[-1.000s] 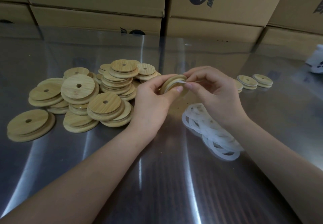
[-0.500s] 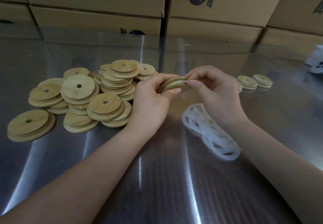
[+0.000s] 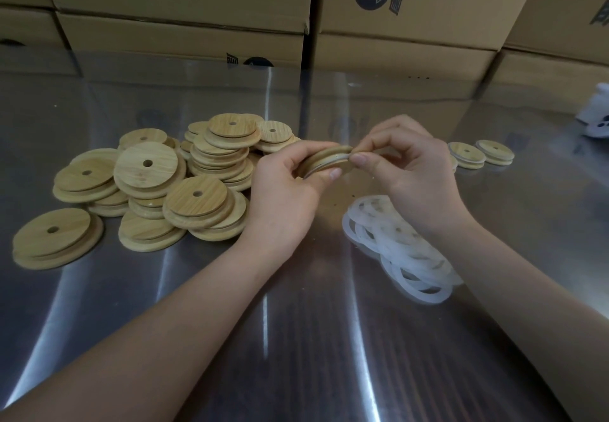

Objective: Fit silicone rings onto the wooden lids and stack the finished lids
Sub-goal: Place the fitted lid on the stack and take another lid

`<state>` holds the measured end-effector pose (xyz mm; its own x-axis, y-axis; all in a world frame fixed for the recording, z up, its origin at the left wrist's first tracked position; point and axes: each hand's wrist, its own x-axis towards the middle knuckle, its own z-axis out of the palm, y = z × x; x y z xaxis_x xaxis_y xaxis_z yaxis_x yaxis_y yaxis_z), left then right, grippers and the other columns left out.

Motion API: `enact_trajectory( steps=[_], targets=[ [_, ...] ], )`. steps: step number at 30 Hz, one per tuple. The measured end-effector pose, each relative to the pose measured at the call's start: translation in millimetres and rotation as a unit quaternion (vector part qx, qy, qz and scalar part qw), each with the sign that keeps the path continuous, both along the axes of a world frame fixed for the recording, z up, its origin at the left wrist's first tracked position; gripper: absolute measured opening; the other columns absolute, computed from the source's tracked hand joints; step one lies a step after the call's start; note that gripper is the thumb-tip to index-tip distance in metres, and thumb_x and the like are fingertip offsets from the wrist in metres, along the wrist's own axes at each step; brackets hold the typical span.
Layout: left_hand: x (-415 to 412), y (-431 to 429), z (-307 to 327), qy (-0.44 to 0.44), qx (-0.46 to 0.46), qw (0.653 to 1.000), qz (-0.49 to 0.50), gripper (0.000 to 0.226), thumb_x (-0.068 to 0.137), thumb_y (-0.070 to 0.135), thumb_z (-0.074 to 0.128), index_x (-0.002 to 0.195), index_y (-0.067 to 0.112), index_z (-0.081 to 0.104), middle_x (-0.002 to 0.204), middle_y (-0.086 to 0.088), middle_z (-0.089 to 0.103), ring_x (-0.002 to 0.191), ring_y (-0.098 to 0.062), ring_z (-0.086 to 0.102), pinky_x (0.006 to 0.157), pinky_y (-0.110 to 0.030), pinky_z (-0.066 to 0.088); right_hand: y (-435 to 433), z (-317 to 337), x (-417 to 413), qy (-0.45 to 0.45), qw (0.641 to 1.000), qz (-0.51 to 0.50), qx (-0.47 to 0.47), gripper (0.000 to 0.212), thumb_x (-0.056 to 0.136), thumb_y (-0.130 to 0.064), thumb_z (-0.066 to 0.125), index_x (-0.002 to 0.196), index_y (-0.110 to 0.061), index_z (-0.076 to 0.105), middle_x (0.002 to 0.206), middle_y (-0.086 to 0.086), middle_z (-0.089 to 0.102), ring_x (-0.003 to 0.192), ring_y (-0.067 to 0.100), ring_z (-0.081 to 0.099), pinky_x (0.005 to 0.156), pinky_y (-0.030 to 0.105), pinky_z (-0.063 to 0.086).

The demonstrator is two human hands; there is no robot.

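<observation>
**Both grips on one lid**

Two bare forearms reach out over the steel table [image 3: 296, 355]. A pile of white rings [image 3: 405, 250], too overlapped to count, lies beside the right wrist. Beyond it, the left grip [image 3: 283, 191] curls round one lid [image 3: 324, 157] held edge-on, with a pale ring [image 3: 321, 168] along its edge. The right grip [image 3: 412, 174] pinches that rim. To the left is a heap [image 3: 184, 178] of well over a dozen lids. Farther right stand two short stacks [image 3: 466, 155]. Cartons [image 3: 184, 0] stand behind.
</observation>
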<state>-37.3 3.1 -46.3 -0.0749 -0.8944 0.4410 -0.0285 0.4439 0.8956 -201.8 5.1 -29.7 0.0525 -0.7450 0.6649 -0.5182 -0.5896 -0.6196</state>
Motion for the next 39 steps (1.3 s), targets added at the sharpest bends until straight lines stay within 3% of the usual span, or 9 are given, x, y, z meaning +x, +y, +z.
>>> enact_trajectory(
  steps=[9, 15, 21, 26, 36, 39],
  targets=[
    [-1.4, 1.0, -2.2, 0.028, 0.037, 0.999, -0.026, 0.027, 0.084, 0.001, 0.071, 0.095, 0.026, 0.072, 0.089, 0.009, 0.075, 0.090, -0.007, 0.070, 0.084, -0.025, 0.055, 0.9, 2.3, -1.9, 0.014, 0.999, 0.023, 0.034, 0.014, 0.085, -0.003, 0.070, 0.083, -0.017, 0.069, 0.081, -0.004, 0.061, 0.077, 0.006, 0.060, 0.074, 0.020, 0.048],
    [-2.4, 1.4, -3.8, 0.051, 0.068, 0.996, -0.032, 0.027, 0.085, 0.002, 0.070, 0.093, 0.028, 0.072, 0.091, 0.005, 0.076, 0.091, -0.010, 0.072, 0.086, -0.035, 0.058, -2.0, 5.2, -6.5, -0.033, 0.991, 0.055, 0.120, 0.012, 0.089, -0.003, 0.067, 0.086, -0.014, 0.070, 0.087, 0.004, 0.067, 0.079, 0.016, 0.065, 0.079, 0.032, 0.055],
    [-2.8, 1.8, -4.4, 0.064, 0.083, 0.994, -0.038, 0.025, 0.087, 0.005, 0.070, 0.093, 0.029, 0.072, 0.092, 0.005, 0.076, 0.090, -0.010, 0.072, 0.079, -0.030, 0.060, -3.0, 9.0, -8.7, -0.056, 0.979, 0.068, 0.186, 0.011, 0.091, -0.004, 0.065, 0.085, -0.012, 0.068, 0.087, 0.011, 0.071, 0.081, 0.022, 0.068, 0.081, 0.032, 0.058],
    [-2.8, 1.7, -3.8, 0.065, 0.086, 0.993, -0.039, 0.025, 0.087, 0.004, 0.069, 0.093, 0.028, 0.071, 0.090, 0.006, 0.076, 0.089, -0.009, 0.072, 0.075, -0.027, 0.060, -3.0, 9.6, -10.1, -0.047, 0.974, 0.069, 0.211, 0.013, 0.092, -0.006, 0.064, 0.082, -0.014, 0.066, 0.084, 0.008, 0.069, 0.080, 0.020, 0.067, 0.079, 0.029, 0.058],
    [-3.6, 1.7, 0.1, 0.041, 0.076, 0.996, -0.023, 0.025, 0.087, 0.006, 0.069, 0.091, 0.030, 0.070, 0.090, 0.007, 0.075, 0.088, -0.007, 0.071, 0.080, -0.036, 0.061, -4.7, 7.4, -7.2, -0.031, 0.986, 0.038, 0.160, 0.024, 0.092, -0.001, 0.062, 0.075, -0.019, 0.061, 0.062, -0.009, 0.061, 0.062, 0.008, 0.059, 0.066, 0.025, 0.053],
    [-4.1, 1.9, -1.1, 0.050, 0.093, 0.994, -0.030, 0.023, 0.088, 0.006, 0.068, 0.092, 0.028, 0.071, 0.090, 0.005, 0.075, 0.087, -0.009, 0.072, 0.073, -0.031, 0.061, -4.5, 7.0, -6.6, -0.032, 0.986, 0.036, 0.163, 0.024, 0.092, -0.001, 0.062, 0.075, -0.019, 0.061, 0.057, -0.011, 0.060, 0.059, 0.007, 0.058, 0.063, 0.025, 0.053]
  ],
)
